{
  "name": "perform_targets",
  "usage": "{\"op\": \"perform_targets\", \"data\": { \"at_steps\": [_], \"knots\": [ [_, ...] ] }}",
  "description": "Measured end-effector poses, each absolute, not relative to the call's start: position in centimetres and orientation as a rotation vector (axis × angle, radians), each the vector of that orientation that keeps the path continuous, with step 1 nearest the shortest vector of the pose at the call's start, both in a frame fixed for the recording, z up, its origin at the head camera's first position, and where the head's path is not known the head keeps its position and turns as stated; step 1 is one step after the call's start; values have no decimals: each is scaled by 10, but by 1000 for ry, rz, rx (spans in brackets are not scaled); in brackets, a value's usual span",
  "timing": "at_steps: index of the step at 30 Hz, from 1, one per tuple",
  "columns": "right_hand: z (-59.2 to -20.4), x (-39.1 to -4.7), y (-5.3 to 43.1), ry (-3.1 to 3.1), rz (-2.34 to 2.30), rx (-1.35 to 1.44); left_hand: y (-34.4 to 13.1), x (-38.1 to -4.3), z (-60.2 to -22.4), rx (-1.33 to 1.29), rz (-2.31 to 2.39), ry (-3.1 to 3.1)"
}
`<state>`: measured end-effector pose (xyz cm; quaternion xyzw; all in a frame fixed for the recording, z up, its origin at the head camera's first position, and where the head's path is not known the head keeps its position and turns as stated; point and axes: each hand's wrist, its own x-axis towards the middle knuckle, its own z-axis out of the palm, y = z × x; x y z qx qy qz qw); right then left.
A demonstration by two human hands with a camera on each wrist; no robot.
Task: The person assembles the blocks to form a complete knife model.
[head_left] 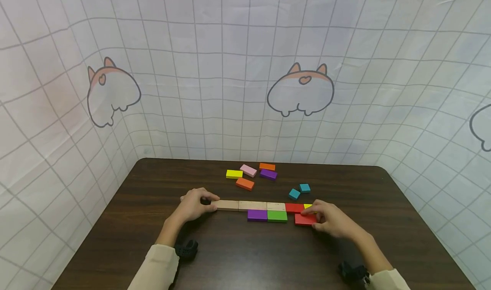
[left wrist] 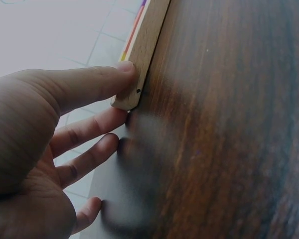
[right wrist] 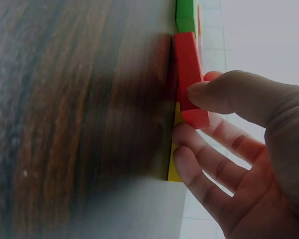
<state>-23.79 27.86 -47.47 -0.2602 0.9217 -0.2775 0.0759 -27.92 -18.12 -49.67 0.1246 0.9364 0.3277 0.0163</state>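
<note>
A straight row of blocks runs across the dark table: plain wooden blocks (head_left: 252,205), then a red block (head_left: 294,207) and a yellow block (head_left: 307,206) partly behind my fingers. My left hand (head_left: 196,204) pinches the row's left end, thumb on the near side of the end wooden block (left wrist: 144,55) and forefinger at its tip. Along the near side lie a purple block (head_left: 257,215) and a green block (head_left: 277,216), touching end to end. My right hand (head_left: 333,219) pinches a second red block (right wrist: 188,64), close to the green one and in front of the yellow.
Farther back on the table (head_left: 172,175) lie loose blocks: yellow (head_left: 234,174), pink (head_left: 248,170), purple (head_left: 268,174) and two orange ones (head_left: 245,184). Two small teal blocks (head_left: 294,194) sit behind the row, right of middle. A white grid-patterned cloth (head_left: 207,89) hangs around the table.
</note>
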Motion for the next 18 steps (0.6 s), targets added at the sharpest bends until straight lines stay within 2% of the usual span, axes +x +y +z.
{"op": "perform_targets", "data": {
  "at_steps": [18],
  "knots": [
    [-474,-242,278,2843,-754,-672,-181,-279,-497,398,1036,2921]
  ]
}}
